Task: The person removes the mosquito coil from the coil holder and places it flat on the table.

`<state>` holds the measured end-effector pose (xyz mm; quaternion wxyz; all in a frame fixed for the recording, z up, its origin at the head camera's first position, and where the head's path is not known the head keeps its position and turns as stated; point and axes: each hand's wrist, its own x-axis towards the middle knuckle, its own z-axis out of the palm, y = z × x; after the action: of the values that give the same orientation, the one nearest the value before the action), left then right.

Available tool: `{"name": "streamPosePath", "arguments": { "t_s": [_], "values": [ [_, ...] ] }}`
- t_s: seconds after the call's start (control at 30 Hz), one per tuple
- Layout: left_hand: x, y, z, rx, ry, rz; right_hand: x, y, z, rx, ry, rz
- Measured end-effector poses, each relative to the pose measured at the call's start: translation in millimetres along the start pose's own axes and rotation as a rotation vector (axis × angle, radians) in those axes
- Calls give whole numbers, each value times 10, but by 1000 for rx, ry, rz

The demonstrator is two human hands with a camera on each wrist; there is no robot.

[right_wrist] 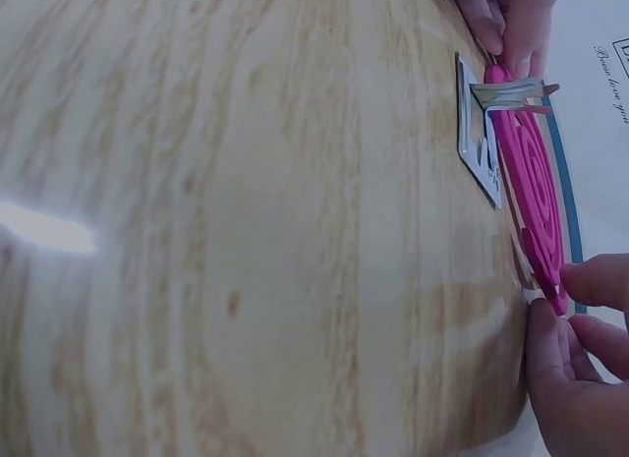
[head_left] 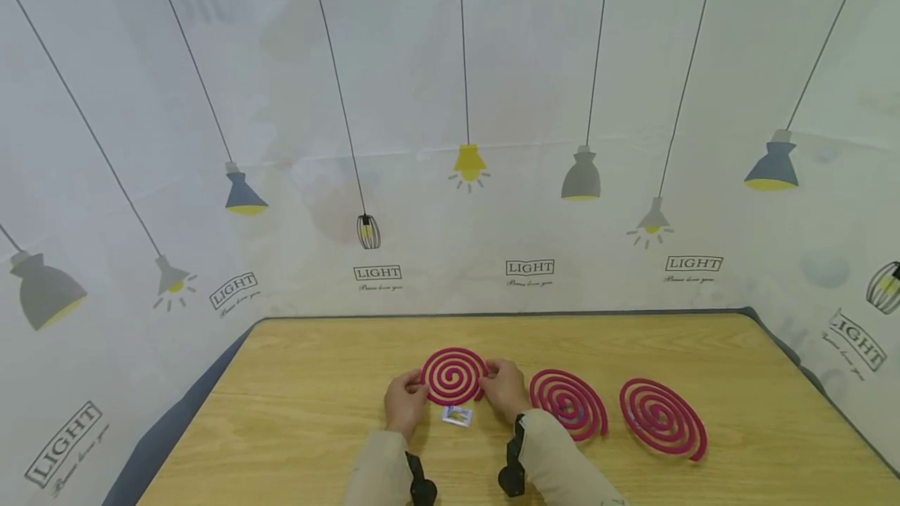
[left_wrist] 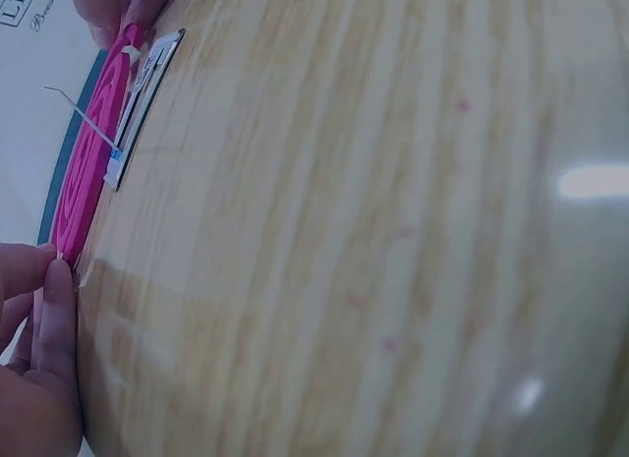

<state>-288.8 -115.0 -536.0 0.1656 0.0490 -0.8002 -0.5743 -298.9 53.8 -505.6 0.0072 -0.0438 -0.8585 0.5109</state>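
Observation:
A pink-red mosquito coil point(head_left: 453, 375) is between my hands, just above or on the table. My left hand point(head_left: 405, 403) pinches its left edge between thumb and fingers, as the left wrist view also shows. At the right edge, by the coil's outer end, my right hand point(head_left: 505, 390) pinches it with thumb and fingertips. Close in front of the coil lies a small metal coil stand point(head_left: 457, 415), a flat plate with a raised prong point(right_wrist: 506, 91) that shows in the right wrist view. Whether the prong touches the coil I cannot tell.
Two more mosquito coils, one nearer point(head_left: 568, 404) and one farther right point(head_left: 662, 417), rest tilted on the wooden table point(head_left: 295, 381), with what look like stands partly hidden beneath them. Behind the table hangs a white cloth point(head_left: 422, 201) printed with lamps.

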Motion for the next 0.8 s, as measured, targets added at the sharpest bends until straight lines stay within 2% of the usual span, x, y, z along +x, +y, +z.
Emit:
{"name": "streamPosePath", "arguments": {
  "t_s": [0.1, 0.13, 0.2, 0.27, 0.43, 0.57, 0.8],
  "values": [
    [-17, 55, -25, -25, -8, -45, -1, -4, 3, 7, -1, 8],
    [-34, 120, -41, -7, -23, -86, -1, -4, 4, 9, -1, 9],
    [-38, 145, -53, -2, -26, -89, 0, -6, 2, 17, 1, 15],
    [-50, 179, -58, -6, -22, -126, 0, -9, 1, 23, 3, 21],
    [-39, 150, -15, -39, 33, -189, 3, -22, -2, 28, 14, 17],
    [-21, 115, 4, -70, 62, -203, -8, -44, 2, 28, 12, 12],
    [-45, 205, -45, -76, 28, -208, -6, -62, -14, 15, 0, 17]
  ]
}}
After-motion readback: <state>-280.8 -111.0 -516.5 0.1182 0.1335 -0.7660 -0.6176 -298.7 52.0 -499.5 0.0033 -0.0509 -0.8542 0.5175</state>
